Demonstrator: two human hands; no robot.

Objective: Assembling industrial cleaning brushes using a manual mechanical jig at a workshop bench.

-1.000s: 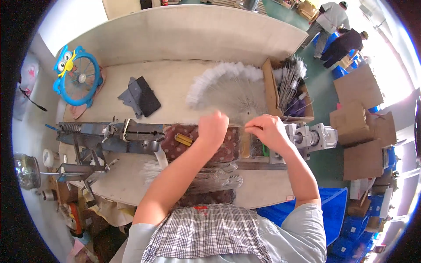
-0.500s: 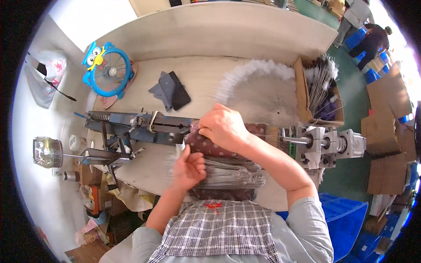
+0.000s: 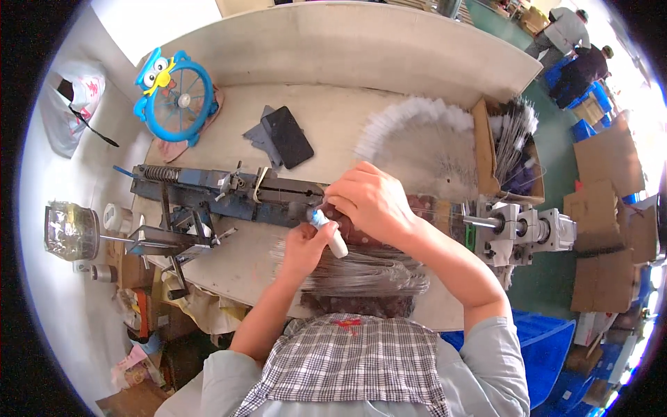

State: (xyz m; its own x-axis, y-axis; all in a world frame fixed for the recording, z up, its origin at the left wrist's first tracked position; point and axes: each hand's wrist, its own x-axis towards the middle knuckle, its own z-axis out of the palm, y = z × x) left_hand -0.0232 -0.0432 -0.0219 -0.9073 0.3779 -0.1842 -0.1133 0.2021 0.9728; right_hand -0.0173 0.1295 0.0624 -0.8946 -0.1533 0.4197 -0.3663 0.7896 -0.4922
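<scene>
My left hand (image 3: pixel 303 249) grips a small white tube (image 3: pixel 338 243) with a blue end, the blue end tilted up toward the other hand. Just above it, my right hand (image 3: pixel 368 201) is closed in a pinch beside the long metal bench fixture (image 3: pixel 222 191); what its fingers hold is hidden. Under both hands lies a dark red dotted cloth (image 3: pixel 358 235). A thick bundle of thin grey wires (image 3: pixel 368 273) rests on the cloth, close to my body.
Thin wires with white fluffy ends (image 3: pixel 410 115) fan across the back right, by a cardboard box (image 3: pixel 484 149) of more wires. A motor with a shaft (image 3: pixel 535 226) stands right. A dark phone (image 3: pixel 287 137) and a blue toy-shaped fan (image 3: pixel 177 101) sit behind; a blue crate (image 3: pixel 542 347) is lower right.
My left hand, with open fingers before, has moved up and right and now holds the white tube. My right hand stays pinched, shifted slightly right in the picture as the view moved.
</scene>
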